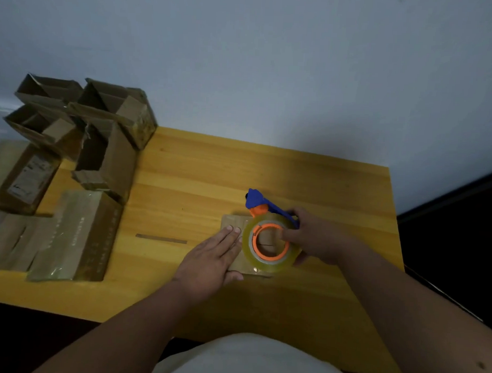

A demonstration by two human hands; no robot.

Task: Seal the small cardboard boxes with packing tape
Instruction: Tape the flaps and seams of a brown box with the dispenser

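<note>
The box point(237, 228) lies flat near the middle of the tabletop point(309, 183), mostly covered by both hands. The left hand point(211, 257) presses on it with straight fingers, likely to keep the flaps down and stop it sliding. The right hand point(307, 234) has its grip curled round the tape dispenser point(269, 240), held over the box, probably to lay a strip. The seam is hidden. More boxes point(81, 152), some open, crowd the left; their details blur.
</note>
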